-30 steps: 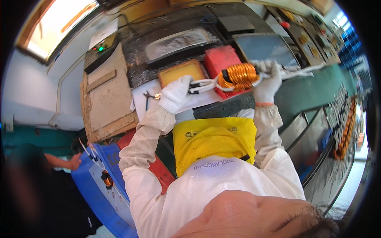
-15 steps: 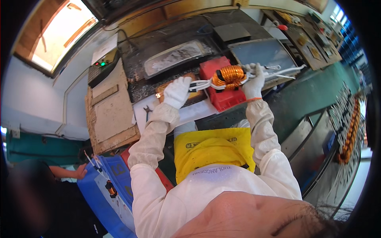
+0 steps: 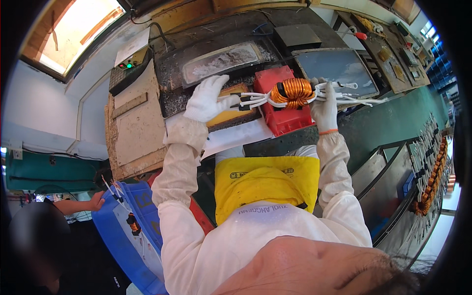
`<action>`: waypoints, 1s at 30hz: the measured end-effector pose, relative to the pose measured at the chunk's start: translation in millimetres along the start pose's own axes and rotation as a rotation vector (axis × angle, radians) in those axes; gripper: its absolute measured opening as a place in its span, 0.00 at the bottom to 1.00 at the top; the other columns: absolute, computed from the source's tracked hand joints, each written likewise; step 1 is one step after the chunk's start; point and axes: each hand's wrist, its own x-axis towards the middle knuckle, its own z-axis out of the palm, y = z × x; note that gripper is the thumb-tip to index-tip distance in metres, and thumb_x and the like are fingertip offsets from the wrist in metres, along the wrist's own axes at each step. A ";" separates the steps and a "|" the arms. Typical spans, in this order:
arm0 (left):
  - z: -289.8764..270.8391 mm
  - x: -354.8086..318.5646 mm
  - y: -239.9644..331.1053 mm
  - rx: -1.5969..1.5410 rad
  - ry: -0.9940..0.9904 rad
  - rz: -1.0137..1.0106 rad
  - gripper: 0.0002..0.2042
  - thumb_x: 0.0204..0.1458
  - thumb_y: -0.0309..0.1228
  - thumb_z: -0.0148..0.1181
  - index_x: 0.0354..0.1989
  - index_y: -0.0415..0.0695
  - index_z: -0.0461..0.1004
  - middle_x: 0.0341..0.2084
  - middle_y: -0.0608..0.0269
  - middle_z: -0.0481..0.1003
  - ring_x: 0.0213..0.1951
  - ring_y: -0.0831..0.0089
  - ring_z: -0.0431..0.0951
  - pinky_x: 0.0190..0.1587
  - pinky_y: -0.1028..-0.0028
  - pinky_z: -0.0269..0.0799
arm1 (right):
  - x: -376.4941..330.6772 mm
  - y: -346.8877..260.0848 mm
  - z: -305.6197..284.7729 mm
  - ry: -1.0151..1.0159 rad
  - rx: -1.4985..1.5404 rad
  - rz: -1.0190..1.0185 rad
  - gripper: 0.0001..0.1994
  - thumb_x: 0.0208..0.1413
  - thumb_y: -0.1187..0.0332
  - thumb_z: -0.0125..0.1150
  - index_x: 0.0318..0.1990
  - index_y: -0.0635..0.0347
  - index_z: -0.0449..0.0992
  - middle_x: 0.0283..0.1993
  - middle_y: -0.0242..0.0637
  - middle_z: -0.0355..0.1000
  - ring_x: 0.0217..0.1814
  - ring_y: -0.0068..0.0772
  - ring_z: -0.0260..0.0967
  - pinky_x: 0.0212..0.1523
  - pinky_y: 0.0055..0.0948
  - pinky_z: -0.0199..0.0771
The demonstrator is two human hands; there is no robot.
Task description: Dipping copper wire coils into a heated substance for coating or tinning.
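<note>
A toroidal coil [image 3: 296, 93] of copper-coloured wire, with white sleeved leads on both sides, is held level above a red plastic box [image 3: 281, 118]. My right hand [image 3: 324, 109], in a white glove, is closed round the leads at the coil's right side, and their ends stick out beyond it. My left hand [image 3: 209, 101], also gloved, has its fingers apart. Its thumb reaches toward the black-banded ends of the left leads [image 3: 250, 101]; whether it touches them I cannot tell. Behind the left leads lies a shallow tray with a yellow-brown surface [image 3: 228, 114].
A rectangular basin [image 3: 221, 61] with a silvery, crusted surface lies farther back. White paper [image 3: 241, 137] covers the bench's front edge. Several coils stand on a rack [image 3: 424, 196] at right. A co-worker's hand [image 3: 97, 200] touches a blue crate [image 3: 125, 246] at lower left.
My left hand has let its fingers spread and moved slightly left of the leads. The right hand still grips its leads. The pliers on the paper are now hidden behind my left sleeve.
</note>
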 end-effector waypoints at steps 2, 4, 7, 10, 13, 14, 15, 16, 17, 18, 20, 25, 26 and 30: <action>-5.9 -4.8 9.3 0.025 -0.009 0.009 0.37 0.49 0.56 0.62 0.61 0.40 0.67 0.56 0.45 0.69 0.59 0.48 0.68 0.62 0.58 0.62 | -10.3 -20.1 -6.1 0.013 -0.041 0.123 0.18 0.66 0.56 0.55 0.51 0.62 0.70 0.53 0.45 0.71 0.56 0.42 0.71 0.58 0.44 0.73; -4.5 -11.6 11.2 0.044 -0.023 0.021 0.37 0.49 0.56 0.62 0.60 0.39 0.67 0.56 0.45 0.69 0.58 0.48 0.68 0.62 0.57 0.62 | -32.8 -37.3 0.1 0.100 -0.175 0.291 0.24 0.66 0.50 0.52 0.57 0.62 0.67 0.60 0.46 0.67 0.60 0.43 0.69 0.60 0.46 0.73; -10.8 -24.6 -10.9 0.082 0.025 0.048 0.35 0.51 0.54 0.61 0.59 0.39 0.68 0.55 0.44 0.70 0.58 0.49 0.68 0.62 0.58 0.62 | -64.4 -56.0 0.1 0.102 -0.270 0.495 0.26 0.66 0.49 0.49 0.60 0.62 0.64 0.61 0.47 0.66 0.62 0.46 0.66 0.61 0.48 0.71; -14.0 -36.7 -40.5 -0.123 0.173 -0.036 0.31 0.56 0.51 0.58 0.58 0.37 0.70 0.51 0.43 0.72 0.57 0.51 0.71 0.61 0.60 0.64 | -87.3 -75.0 2.3 -0.165 -0.308 0.601 0.23 0.67 0.53 0.50 0.59 0.63 0.65 0.56 0.45 0.70 0.57 0.44 0.71 0.59 0.48 0.73; -17.8 -35.9 -46.8 -0.300 0.168 -0.233 0.28 0.57 0.48 0.58 0.56 0.35 0.70 0.51 0.43 0.73 0.55 0.53 0.73 0.59 0.63 0.66 | -98.3 -91.3 43.1 -0.462 -0.701 0.220 0.17 0.66 0.61 0.52 0.55 0.62 0.69 0.49 0.40 0.74 0.50 0.38 0.75 0.54 0.35 0.75; -14.6 -34.8 -45.6 -0.395 0.191 -0.250 0.25 0.58 0.44 0.58 0.55 0.35 0.71 0.50 0.45 0.74 0.54 0.57 0.74 0.58 0.66 0.68 | -95.6 -91.1 62.7 -0.496 -0.865 0.064 0.16 0.65 0.62 0.53 0.54 0.62 0.71 0.48 0.40 0.74 0.50 0.36 0.75 0.52 0.33 0.75; -15.9 -36.5 -39.7 -0.384 0.192 -0.255 0.25 0.58 0.44 0.58 0.55 0.35 0.71 0.50 0.45 0.74 0.54 0.57 0.74 0.58 0.66 0.68 | -89.8 -85.1 78.5 -0.524 -1.024 -0.094 0.15 0.64 0.62 0.54 0.53 0.62 0.72 0.48 0.39 0.74 0.49 0.34 0.75 0.51 0.30 0.75; -19.6 -38.5 -30.9 -0.375 0.186 -0.265 0.23 0.58 0.42 0.59 0.54 0.35 0.72 0.49 0.46 0.74 0.52 0.58 0.75 0.56 0.67 0.69 | -81.2 -76.4 92.1 -0.530 -1.014 -0.092 0.15 0.64 0.62 0.54 0.53 0.62 0.72 0.48 0.39 0.74 0.49 0.34 0.75 0.51 0.30 0.75; -23.0 -39.4 -20.8 -0.367 0.180 -0.273 0.22 0.59 0.40 0.59 0.54 0.36 0.73 0.48 0.47 0.74 0.51 0.59 0.76 0.55 0.67 0.70 | -70.3 -67.3 105.6 -0.629 -1.260 -0.333 0.17 0.62 0.60 0.56 0.53 0.62 0.72 0.48 0.40 0.74 0.50 0.36 0.75 0.50 0.31 0.74; -25.0 -38.9 -7.6 -0.372 0.226 -0.313 0.18 0.59 0.38 0.59 0.50 0.37 0.74 0.45 0.50 0.76 0.46 0.63 0.78 0.52 0.69 0.72 | -60.4 -61.0 115.7 -0.714 -1.502 -0.590 0.19 0.60 0.58 0.58 0.52 0.61 0.73 0.49 0.41 0.75 0.50 0.38 0.75 0.50 0.32 0.74; -17.9 -50.0 -17.3 -0.461 0.318 -0.363 0.16 0.59 0.37 0.59 0.48 0.38 0.74 0.42 0.55 0.76 0.44 0.69 0.77 0.50 0.72 0.71 | -45.4 -47.3 131.7 -0.821 -1.675 -0.562 0.21 0.58 0.55 0.59 0.53 0.60 0.73 0.50 0.43 0.74 0.51 0.41 0.74 0.51 0.33 0.74; -5.1 -92.4 -28.9 -0.490 0.476 -0.518 0.13 0.60 0.36 0.56 0.44 0.38 0.75 0.31 0.61 0.77 0.34 0.75 0.76 0.40 0.74 0.73 | -29.9 -26.8 130.4 -0.929 -2.186 -0.255 0.36 0.44 0.38 0.64 0.54 0.56 0.74 0.50 0.47 0.74 0.51 0.48 0.74 0.50 0.37 0.73; 2.2 -104.9 -36.9 -0.486 0.486 -0.526 0.13 0.60 0.36 0.56 0.44 0.38 0.75 0.31 0.61 0.77 0.34 0.75 0.76 0.40 0.74 0.73 | -31.9 -25.9 134.8 -0.944 -2.182 -0.259 0.36 0.44 0.38 0.64 0.54 0.56 0.74 0.50 0.47 0.74 0.51 0.48 0.74 0.50 0.37 0.73; 28.2 -124.6 -29.0 -0.744 0.148 -0.748 0.13 0.62 0.37 0.53 0.44 0.40 0.75 0.28 0.66 0.76 0.27 0.81 0.72 0.32 0.77 0.70 | -31.1 -24.5 137.3 -0.919 -2.257 -0.102 0.34 0.43 0.44 0.69 0.54 0.56 0.72 0.48 0.47 0.74 0.51 0.50 0.73 0.51 0.38 0.73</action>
